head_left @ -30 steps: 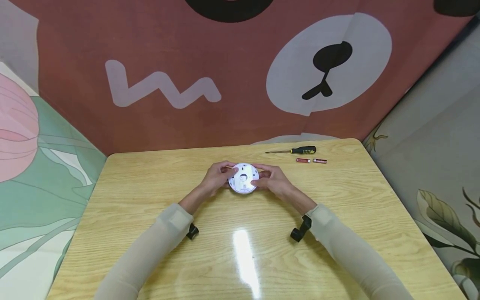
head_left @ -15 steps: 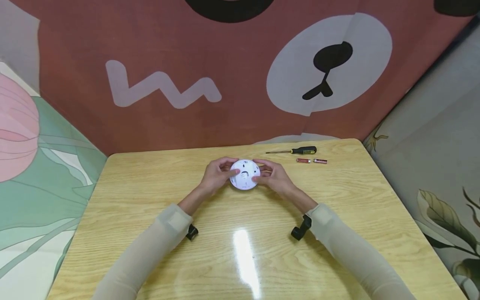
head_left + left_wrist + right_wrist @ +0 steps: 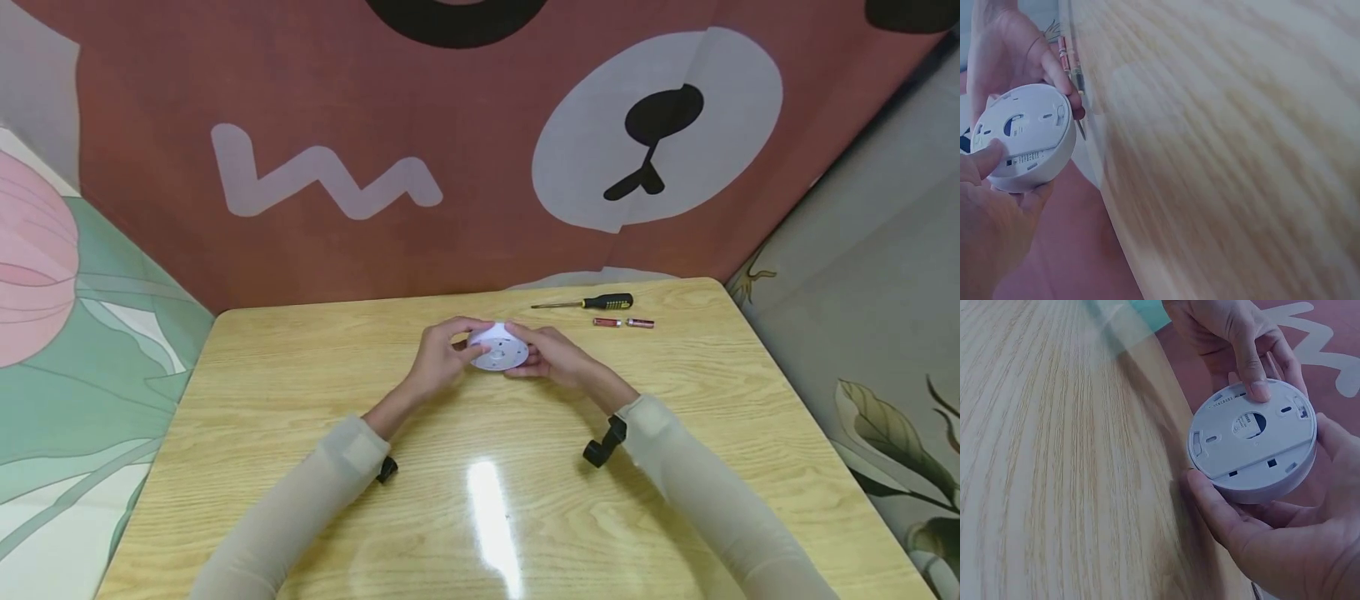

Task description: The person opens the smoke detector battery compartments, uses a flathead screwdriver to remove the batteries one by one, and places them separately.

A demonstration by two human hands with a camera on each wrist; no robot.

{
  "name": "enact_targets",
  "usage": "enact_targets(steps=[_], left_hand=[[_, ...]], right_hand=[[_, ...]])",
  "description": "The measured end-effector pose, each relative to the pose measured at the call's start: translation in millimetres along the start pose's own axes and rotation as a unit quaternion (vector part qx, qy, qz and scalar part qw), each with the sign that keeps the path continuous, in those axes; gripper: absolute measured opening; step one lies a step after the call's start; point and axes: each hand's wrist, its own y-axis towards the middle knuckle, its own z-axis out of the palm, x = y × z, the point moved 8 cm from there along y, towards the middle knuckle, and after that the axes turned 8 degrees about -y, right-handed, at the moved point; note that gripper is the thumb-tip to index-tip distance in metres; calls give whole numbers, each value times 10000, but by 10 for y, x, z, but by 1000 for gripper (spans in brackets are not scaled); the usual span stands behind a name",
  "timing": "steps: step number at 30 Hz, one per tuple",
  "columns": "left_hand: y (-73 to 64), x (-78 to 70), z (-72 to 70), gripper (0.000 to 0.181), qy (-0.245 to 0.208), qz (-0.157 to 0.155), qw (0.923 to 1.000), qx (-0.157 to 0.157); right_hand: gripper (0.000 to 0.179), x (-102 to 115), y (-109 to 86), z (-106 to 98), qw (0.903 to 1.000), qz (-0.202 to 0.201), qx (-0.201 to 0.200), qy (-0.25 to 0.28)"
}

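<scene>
A round white smoke detector (image 3: 499, 353) is held above the table between both hands, tilted. Its back faces the wrist cameras, with a slotted plate (image 3: 1222, 440), a round central hole and a printed label partly visible inside. My left hand (image 3: 442, 354) grips one side, its thumb (image 3: 1260, 392) lying on the plate and its fingers behind the rim. On the opposite side, my right hand (image 3: 558, 354) holds the rim between thumb and fingers. In the left wrist view, the smoke detector (image 3: 1041, 131) hides part of the right hand's fingers.
A screwdriver (image 3: 607, 302) with a black and yellow handle lies near the table's back edge. Just in front of it are two red batteries, a left one (image 3: 607, 322) and a right one (image 3: 641, 323). Printed cloth (image 3: 337, 250) hangs behind the wooden table (image 3: 300, 358).
The smoke detector has tipped, so the head view now shows its side wall at the top. My hands have shifted slightly right with it, and the right hand's grip has changed.
</scene>
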Motion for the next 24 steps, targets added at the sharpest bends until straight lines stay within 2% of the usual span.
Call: enact_targets(steps=[4,10,12,14,19,24], left_hand=[[-18,-18,26,30,-136,89,9998,99],[-31,17,-9,33,-470,-142,9985,256],[-37,53,-28,36,-602,-291,9973,303],[-43,99,-47,38,-697,-488,9958,348],[-54,218,-81,53,-669,-1137,9900,492],[-46,308,-83,71,-514,-1636,9830,661]], right_hand=[[52,-4,1,-19,9999,-157,-58,26],[49,33,16,-64,9977,-554,-368,-146],[52,54,13,-68,9966,-644,-459,-235],[57,74,7,-91,9935,-733,-628,-611],[66,113,0,-140,9736,-1000,-972,-1805],[78,116,25,-140,9648,-1372,-846,-2077]])
